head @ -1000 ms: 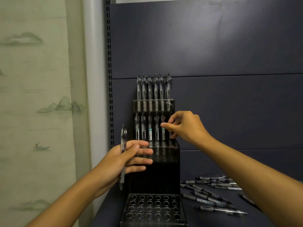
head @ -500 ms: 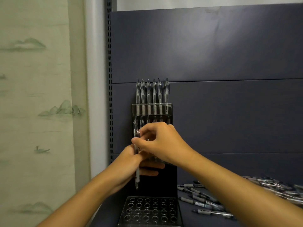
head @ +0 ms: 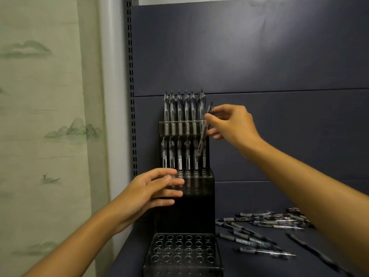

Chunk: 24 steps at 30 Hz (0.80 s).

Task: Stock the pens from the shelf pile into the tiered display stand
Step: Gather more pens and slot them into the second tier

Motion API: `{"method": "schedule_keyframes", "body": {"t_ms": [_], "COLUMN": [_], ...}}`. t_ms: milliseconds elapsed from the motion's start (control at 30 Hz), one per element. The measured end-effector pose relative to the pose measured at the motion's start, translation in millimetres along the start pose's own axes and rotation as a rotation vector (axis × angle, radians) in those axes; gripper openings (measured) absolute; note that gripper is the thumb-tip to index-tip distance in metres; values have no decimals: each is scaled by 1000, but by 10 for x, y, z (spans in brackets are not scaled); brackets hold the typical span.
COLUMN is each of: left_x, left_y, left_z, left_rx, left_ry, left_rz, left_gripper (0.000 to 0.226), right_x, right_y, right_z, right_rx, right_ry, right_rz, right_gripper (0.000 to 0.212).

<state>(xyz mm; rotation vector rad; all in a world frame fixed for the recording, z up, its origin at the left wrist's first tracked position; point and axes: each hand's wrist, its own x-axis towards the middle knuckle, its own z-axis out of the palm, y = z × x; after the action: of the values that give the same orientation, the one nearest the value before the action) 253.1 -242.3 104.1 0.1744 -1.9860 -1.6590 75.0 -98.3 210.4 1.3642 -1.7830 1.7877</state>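
Head view: right hand (head: 232, 123) pinching tilted pen (head: 202, 136) by top end, tip down toward middle tier, 3 o'clock side of display stand (head: 185, 208). Left hand (head: 148, 191) empty, fingers spread, near stand's 9 o'clock side. Pen pile (head: 261, 232) on shelf (head: 239, 264), 4 o'clock.

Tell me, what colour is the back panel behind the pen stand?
Dark blue-grey back panel, plain, seen in the head view.
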Motion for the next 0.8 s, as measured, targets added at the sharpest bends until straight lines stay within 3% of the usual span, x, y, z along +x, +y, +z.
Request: {"method": "schedule_keyframes", "body": {"t_ms": [233,400,800], "left_x": [12,20,12], "left_y": [18,9,24], "left_z": [17,20,92], "left_rx": [19,-10,-58], "left_ry": [3,-7,-44], "left_rz": [-1,0,19], "left_gripper": [25,30,37], "right_x": [-6,-19,-137], "right_y": [310,422,577], "right_z": [-13,55,172], "right_rx": [-81,-148,-198], "right_ry": [-39,-74,-202], "right_rz": [62,52,133], "right_gripper": [11,23,28]}}
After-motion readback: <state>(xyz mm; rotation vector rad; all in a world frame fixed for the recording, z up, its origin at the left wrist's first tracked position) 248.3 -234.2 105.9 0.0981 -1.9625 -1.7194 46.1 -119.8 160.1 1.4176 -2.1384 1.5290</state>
